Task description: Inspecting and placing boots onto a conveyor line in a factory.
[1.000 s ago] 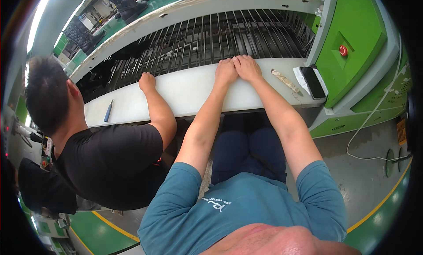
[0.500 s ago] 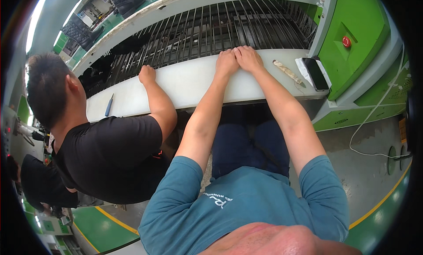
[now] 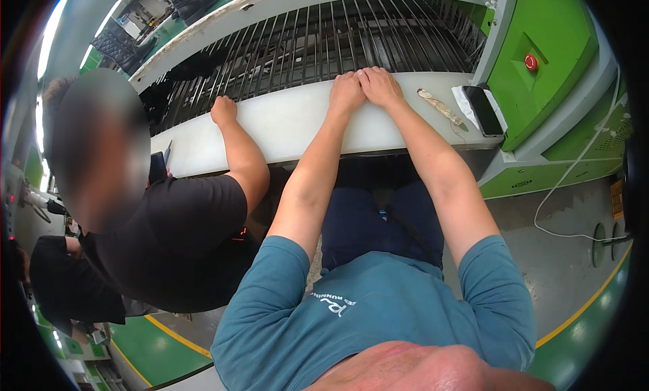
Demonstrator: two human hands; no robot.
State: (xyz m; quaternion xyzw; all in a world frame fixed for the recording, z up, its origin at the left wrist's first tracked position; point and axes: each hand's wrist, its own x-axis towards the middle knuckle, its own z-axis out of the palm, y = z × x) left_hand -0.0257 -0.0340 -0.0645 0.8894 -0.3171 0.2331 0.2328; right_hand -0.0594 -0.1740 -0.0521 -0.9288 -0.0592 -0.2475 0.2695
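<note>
A long white board [image 3: 284,124] runs along the front of a machine. My left hand [image 3: 347,93] and my right hand [image 3: 380,87] rest side by side on its far edge, touching or nearly so. Their fingers curl over that edge, and the fingertips are hidden. Beyond them lies a row of thin dark metal bars [image 3: 324,43]. Right of my right hand, a pale wrapped stick-like tool [image 3: 441,107] with a pointed end lies on the board. Further right, a black phone [image 3: 482,111] sits on a white cloth [image 3: 501,107].
Close on my left, a co-worker in a black shirt [image 3: 182,239] rests a closed hand [image 3: 224,110] on the board's far edge. A dark object [image 3: 158,166] is beside that person. The green machine housing [image 3: 551,60] with a red button [image 3: 531,62] stands at the right. A white cable [image 3: 574,168] hangs there.
The co-worker's head has turned toward me, and a dark object has come into view beside that person. My hands stay in place on the board's edge.
</note>
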